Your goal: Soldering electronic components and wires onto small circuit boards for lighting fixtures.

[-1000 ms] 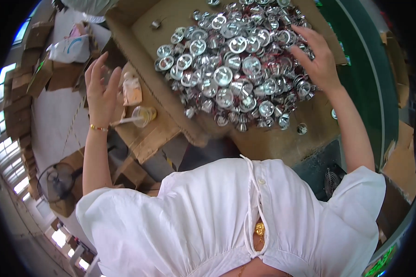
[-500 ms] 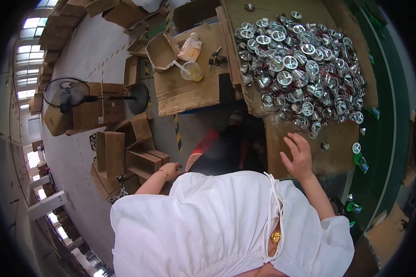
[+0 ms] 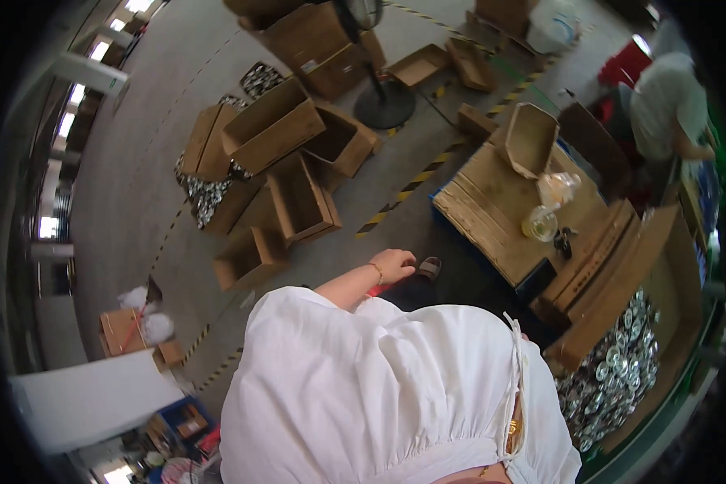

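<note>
My left hand (image 3: 395, 264) hangs over my lap, its fingers loosely bent and nothing seen in them. A gold bracelet circles that wrist, and a sandalled foot (image 3: 430, 267) shows just beyond the fingers. My right hand is out of view. At the lower right, a heap of shiny silver lamp cups (image 3: 617, 367) lies in a large cardboard tray (image 3: 679, 270), partly cut off by my white shirt.
Left of centre, cardboard boxes (image 3: 274, 125) lie on the floor beside more silver cups (image 3: 206, 198). A standing fan (image 3: 385, 103) is behind them. A cardboard-topped table (image 3: 492, 218) holds a plastic cup (image 3: 540, 223) and keys (image 3: 565, 242). Another person (image 3: 665, 105) sits far right.
My view and body have swung left, bringing the floor boxes nearer the middle and the lamp-cup heap to the lower right edge. My right hand has gone out of view.
</note>
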Action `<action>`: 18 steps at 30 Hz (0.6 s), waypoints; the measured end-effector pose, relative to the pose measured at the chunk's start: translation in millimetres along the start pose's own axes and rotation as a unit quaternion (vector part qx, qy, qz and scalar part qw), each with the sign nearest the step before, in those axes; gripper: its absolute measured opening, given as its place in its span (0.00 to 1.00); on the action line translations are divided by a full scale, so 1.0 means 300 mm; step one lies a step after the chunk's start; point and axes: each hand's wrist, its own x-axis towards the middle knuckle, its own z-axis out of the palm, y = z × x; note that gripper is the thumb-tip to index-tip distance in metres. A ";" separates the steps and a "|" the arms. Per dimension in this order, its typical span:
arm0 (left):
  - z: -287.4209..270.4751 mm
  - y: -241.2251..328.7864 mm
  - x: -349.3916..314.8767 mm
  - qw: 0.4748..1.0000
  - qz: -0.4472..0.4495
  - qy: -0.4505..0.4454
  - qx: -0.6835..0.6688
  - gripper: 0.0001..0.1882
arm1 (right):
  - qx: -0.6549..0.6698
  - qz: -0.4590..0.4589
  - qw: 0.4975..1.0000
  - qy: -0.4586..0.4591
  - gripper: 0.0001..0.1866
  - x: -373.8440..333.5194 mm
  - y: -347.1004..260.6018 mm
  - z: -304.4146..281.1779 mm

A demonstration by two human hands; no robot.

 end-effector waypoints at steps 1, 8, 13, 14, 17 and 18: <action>-0.049 -0.081 -0.040 0.997 -0.062 0.039 -0.019 0.15 | 0.006 0.014 1.000 -0.024 0.05 0.059 -0.023 0.038; -0.023 -0.616 -0.559 0.810 -0.460 0.353 -0.091 0.12 | -0.090 -0.048 0.972 -0.212 0.05 0.333 -0.186 0.273; 0.419 -0.526 -0.860 0.731 -0.507 0.392 -0.234 0.11 | -0.141 -0.124 0.916 -0.354 0.06 0.480 -0.296 0.419; 0.518 -0.496 -0.875 0.748 -0.504 0.335 -0.271 0.12 | -0.151 -0.159 0.899 -0.379 0.06 0.520 -0.306 0.455; 0.563 -0.262 -0.856 0.847 -0.473 0.085 -0.228 0.15 | -0.178 -0.170 0.866 -0.435 0.05 0.572 -0.345 0.563; 0.613 -0.177 -0.750 0.779 -0.223 0.466 -0.355 0.19 | -0.182 -0.171 0.856 -0.453 0.05 0.561 -0.395 0.599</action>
